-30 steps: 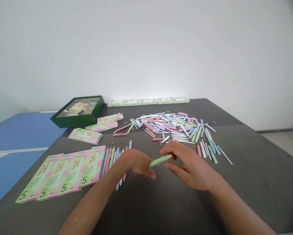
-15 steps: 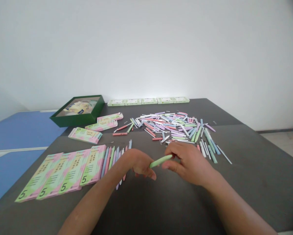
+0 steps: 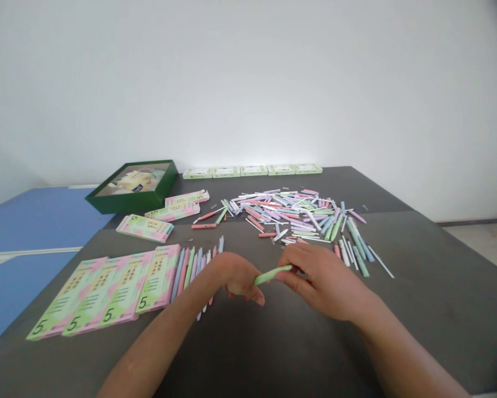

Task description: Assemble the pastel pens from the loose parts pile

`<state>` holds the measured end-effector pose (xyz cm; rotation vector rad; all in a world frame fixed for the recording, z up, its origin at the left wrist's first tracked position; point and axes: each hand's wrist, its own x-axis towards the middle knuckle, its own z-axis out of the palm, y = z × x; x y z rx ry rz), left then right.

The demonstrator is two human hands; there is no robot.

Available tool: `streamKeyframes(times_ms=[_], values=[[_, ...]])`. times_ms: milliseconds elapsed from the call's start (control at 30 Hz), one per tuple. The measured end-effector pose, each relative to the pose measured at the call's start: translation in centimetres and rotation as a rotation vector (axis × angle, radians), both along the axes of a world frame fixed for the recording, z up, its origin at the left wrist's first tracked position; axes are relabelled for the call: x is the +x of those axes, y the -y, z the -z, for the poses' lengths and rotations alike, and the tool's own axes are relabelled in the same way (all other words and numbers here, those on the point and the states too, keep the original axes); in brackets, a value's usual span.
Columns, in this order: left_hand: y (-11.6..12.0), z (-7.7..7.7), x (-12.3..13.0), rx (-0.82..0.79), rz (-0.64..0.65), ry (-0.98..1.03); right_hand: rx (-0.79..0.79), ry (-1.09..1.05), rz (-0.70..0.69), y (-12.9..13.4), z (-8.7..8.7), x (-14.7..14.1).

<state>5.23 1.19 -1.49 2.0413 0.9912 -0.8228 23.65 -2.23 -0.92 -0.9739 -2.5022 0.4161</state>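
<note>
We hold a light green pen [image 3: 268, 276] above the dark table [image 3: 268, 354], tilted slightly up to the right. Our left hand [image 3: 240, 276] is closed on its lower end, which vanishes among the fingers; our right hand [image 3: 320, 279] pinches the upper end between thumb and fingers, leaving the middle bare between both grips. Left of them, a row of pens [image 3: 184, 271], partly behind our forearm, adjoins four overlapping packs [image 3: 159, 279]. Beyond, we see a heap of pens [image 3: 281, 213], then a green box [image 3: 148, 202] and five pale boxes [image 3: 254, 171]
</note>
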Motion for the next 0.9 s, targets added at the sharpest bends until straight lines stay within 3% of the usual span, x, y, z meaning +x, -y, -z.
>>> streamKeyframes(times_ms=[100, 233, 367, 467, 600, 667, 800, 900], values=[[0.0, 0.0, 0.1, -0.012, 0.001, 0.005, -0.003, -0.028, 0.025, -0.1, 0.3, -0.1], [0.0, 0.1, 0.1, -0.012, -0.003, 0.000, -0.071, -0.072, -0.052, 0.1, 0.4, -0.1], [-0.1, 0.1, 0.1, -0.010, -0.013, -0.012, -0.050, -0.066, 0.012, 0.1, 0.9, -0.1], [-0.1, 0.1, 0.1, -0.022, -0.019, -0.003, -0.184, -0.187, 0.017, -0.3, 2.0, -0.3], [-0.2, 0.3, -0.1, -0.008, -0.012, 0.022, -0.343, -0.388, -0.102, -0.7, 3.9, -1.2], [-0.3, 0.4, -0.2, 0.004, -0.008, 0.034, -0.327, -0.449, -0.135, -0.7, 4.5, -1.6], [-0.3, 0.5, -0.3, -0.016, -0.013, 0.069, -0.299, -0.442, -0.061, -0.3, 4.5, -1.7], [-0.2, 0.4, -0.3, -0.015, -0.023, 0.076, -0.315, -0.481, -0.145, -0.2, 4.2, -1.4]])
